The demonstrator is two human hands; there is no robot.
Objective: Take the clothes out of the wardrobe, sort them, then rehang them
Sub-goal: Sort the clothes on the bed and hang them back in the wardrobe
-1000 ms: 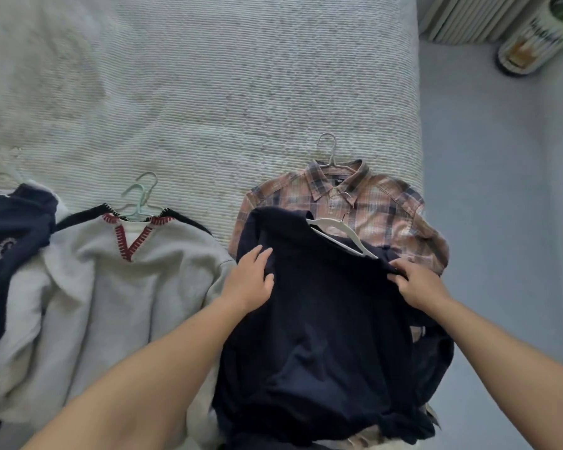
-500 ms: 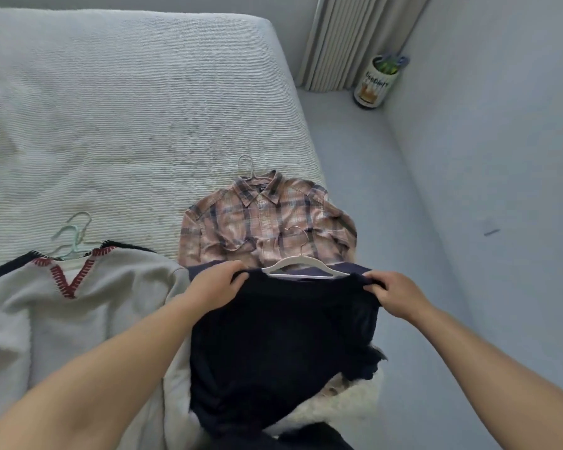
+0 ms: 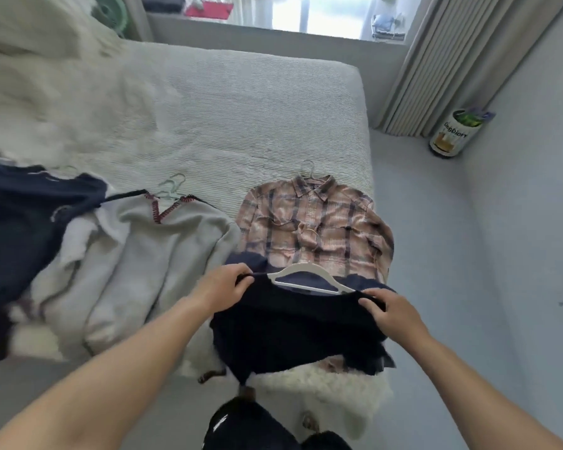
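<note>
Both hands, left and right, pinch the navy top by its shoulders. Guessing that's to keep it square on its hanger over the plaid shirt near the bed's right edge.

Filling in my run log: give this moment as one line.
stage: sorting on bed | left hand: grips dark top | right hand: grips dark top | white hanger: inside top | plaid shirt: underneath
</note>
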